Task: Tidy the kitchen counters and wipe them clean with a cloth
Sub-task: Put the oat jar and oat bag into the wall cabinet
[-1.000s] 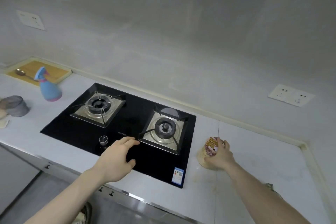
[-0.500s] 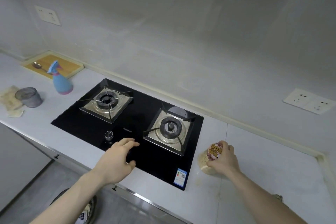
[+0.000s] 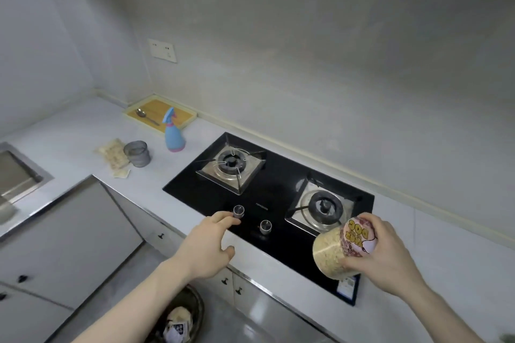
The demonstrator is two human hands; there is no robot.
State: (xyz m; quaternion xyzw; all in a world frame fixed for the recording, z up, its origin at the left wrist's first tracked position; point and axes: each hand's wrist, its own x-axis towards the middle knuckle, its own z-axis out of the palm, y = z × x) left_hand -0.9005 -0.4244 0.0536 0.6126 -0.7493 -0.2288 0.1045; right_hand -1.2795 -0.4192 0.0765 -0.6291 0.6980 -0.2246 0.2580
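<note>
My right hand (image 3: 390, 256) grips a tilted snack cup (image 3: 344, 249), fingers curled round it, above the hob's (image 3: 278, 181) front right corner. My left hand (image 3: 207, 245) hovers, fingers loosely spread, just short of a knob (image 3: 238, 211); bin (image 3: 178, 317) below.

Snack cup (image 3: 345, 248), held in the right hand (image 3: 390, 262): yellow lettering on the pink band, "DOG" legible. Gas hob (image 3: 278, 178): small brand mark between the burners and a blue sticker (image 3: 347, 285) at the front corner, neither legible.
</note>
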